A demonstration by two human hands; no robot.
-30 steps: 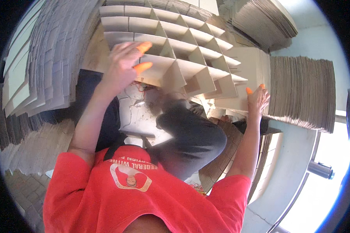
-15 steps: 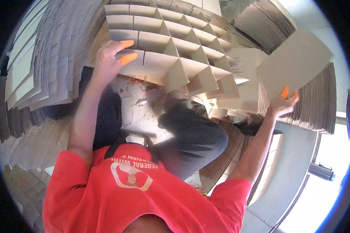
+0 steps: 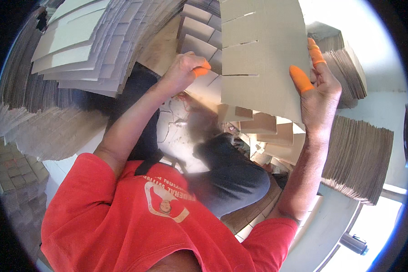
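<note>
My right hand (image 3: 322, 86), with orange finger covers on thumb and finger, grips the right edge of a slotted cardboard sheet (image 3: 276, 59). The sheet stands raised in front of me, its several slits opening toward the left. It hides most of the cardboard divider grid (image 3: 196, 45) behind it; strips of the grid show at its left and below. My left hand (image 3: 188, 71), also with orange covers, is closed in a pinch at the grid's near left corner, beside the sheet's left edge. The exact contact of its fingertips is partly hidden.
Tall stacks of cardboard sheets (image 3: 72, 41) rise on the left. More stacked cardboard (image 3: 360, 158) stands at the right, with another stack (image 3: 344, 68) farther back. My bent knee (image 3: 240, 177) lies below the grid. A dark cylindrical object (image 3: 354, 244) sits at the lower right.
My right hand has brought the cardboard sheet from the right stack leftward over the grid and turned it upright. My left hand's fingers have curled in at the grid's corner. The view has shifted.
</note>
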